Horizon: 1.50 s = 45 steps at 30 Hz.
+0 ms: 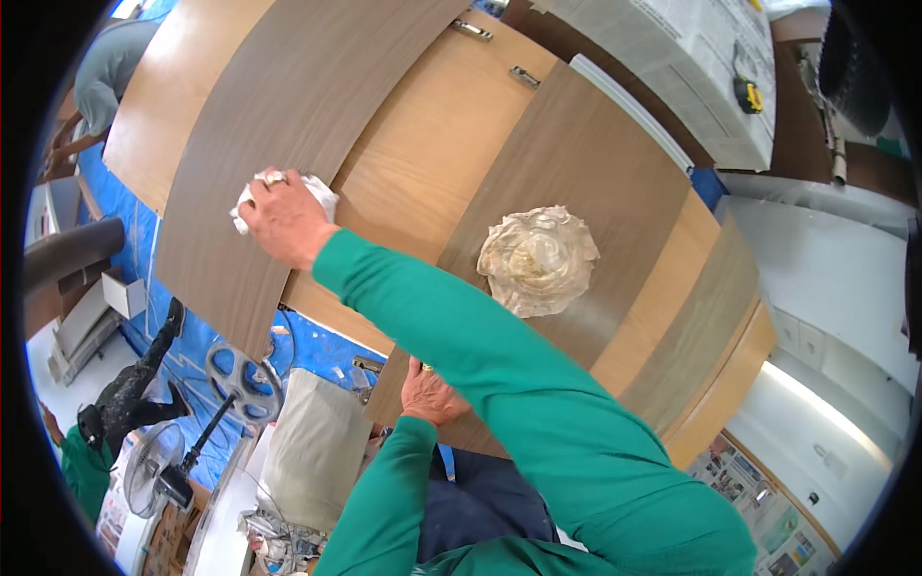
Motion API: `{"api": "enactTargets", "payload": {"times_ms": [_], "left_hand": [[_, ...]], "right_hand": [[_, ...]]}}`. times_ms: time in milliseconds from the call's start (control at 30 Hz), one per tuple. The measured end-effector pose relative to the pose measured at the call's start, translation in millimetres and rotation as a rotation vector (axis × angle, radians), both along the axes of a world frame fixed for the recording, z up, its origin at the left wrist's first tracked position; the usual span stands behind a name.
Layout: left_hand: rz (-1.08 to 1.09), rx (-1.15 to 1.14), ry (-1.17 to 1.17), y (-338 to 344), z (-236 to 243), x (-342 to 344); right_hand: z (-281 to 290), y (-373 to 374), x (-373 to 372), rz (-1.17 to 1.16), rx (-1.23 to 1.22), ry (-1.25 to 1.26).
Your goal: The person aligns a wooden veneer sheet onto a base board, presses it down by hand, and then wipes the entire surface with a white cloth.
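My right hand (286, 217) reaches across to the upper left, fingers curled over a white cloth (319, 197) pressed on a long grey-brown wood-grain panel (230, 134). Beneath lies a light plywood board (399, 163) with metal hinges (471, 32). Right of these, a crumpled, stained cloth pad (538, 259) lies on a second brown panel (595, 163). My left hand (430, 398) is low on that second panel near its front edge, its fingertips partly hidden by my right forearm.
One person (110, 72) is at the upper left, another (106, 432) at the lower left, near a fan (154, 466). Blue floor sheeting (130, 211) shows left. A covered block with a tape measure (747, 94) is at the upper right; a white surface (826, 250) lies right.
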<state>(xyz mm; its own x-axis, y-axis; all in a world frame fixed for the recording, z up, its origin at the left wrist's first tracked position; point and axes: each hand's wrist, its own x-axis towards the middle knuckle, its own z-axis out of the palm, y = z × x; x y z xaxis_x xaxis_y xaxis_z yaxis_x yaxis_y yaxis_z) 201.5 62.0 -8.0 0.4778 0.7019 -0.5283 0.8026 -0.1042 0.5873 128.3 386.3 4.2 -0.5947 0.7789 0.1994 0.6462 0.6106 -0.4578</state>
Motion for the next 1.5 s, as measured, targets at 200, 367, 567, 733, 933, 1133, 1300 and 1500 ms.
{"api": "enactTargets", "payload": {"times_ms": [200,367,567,733,933,1133,1300,1500], "left_hand": [[-0.019,0.381,0.105,6.7,12.0,2.3],[-0.041,0.450,0.080,11.6,15.5,8.0],[-0.026,0.468,0.119,3.8,9.5,0.8],[-0.041,0.508,0.082,9.5,10.3,7.0],[-0.021,0.515,0.117,4.9,7.6,3.7],[-0.031,0.515,0.084,11.4,11.7,9.0],[-0.001,0.513,0.129,7.2,9.0,3.4],[-0.024,0.503,0.093,10.3,11.7,6.7]], "right_hand": [[59.6,-21.7,182.7,-0.362,0.193,0.123],[26.0,45.1,345.9,-0.653,0.373,-0.189],[9.1,-51.5,294.0,-0.268,0.165,-0.088],[4.7,51.1,379.4,-0.590,0.209,-0.142],[-7.6,-94.1,291.2,-0.206,0.114,0.110],[13.5,47.1,385.1,-0.668,0.024,-0.046],[0.7,-73.1,287.0,-0.206,0.140,0.054],[-8.9,21.5,352.3,-0.390,0.167,0.049]]}}
